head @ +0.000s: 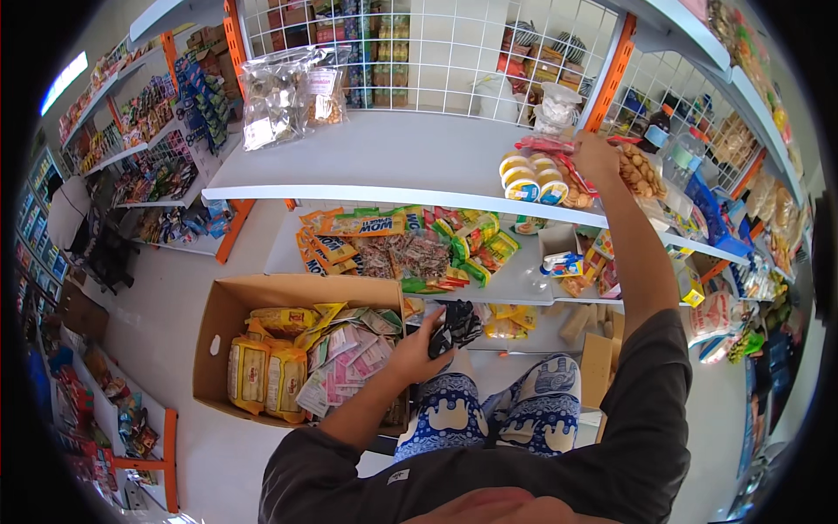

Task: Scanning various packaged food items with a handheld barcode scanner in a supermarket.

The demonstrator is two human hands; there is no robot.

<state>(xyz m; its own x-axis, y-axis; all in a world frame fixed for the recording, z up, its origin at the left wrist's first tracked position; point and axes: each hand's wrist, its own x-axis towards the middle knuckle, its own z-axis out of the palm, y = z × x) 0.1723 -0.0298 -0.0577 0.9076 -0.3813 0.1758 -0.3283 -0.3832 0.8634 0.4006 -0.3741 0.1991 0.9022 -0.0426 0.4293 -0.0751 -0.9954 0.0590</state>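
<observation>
My left hand (422,350) grips a crumpled black plastic bundle (458,325) above my left knee, beside the open cardboard box (298,288). Inside that box lie yellow-and-clear packs (286,380) and a heap of pink and green paper-like packets (350,360). At the upper shelf (366,160), my right hand (596,157) is closed at the top of a red-edged plastic packet (576,173) holding round brown biscuits; its fingertips are partly hidden. Just left of that packet, round tubs with yellow-and-white lids (530,173) are stacked. Another bag of round biscuits (638,170) lies to its right.
Clear bags of snacks (278,98) lean at the upper shelf's left end, before a white wire grid (452,59). Orange and green snack packets (366,226) crowd the lower shelf. A blue basket (717,216) stands right; a person (75,216) is far left.
</observation>
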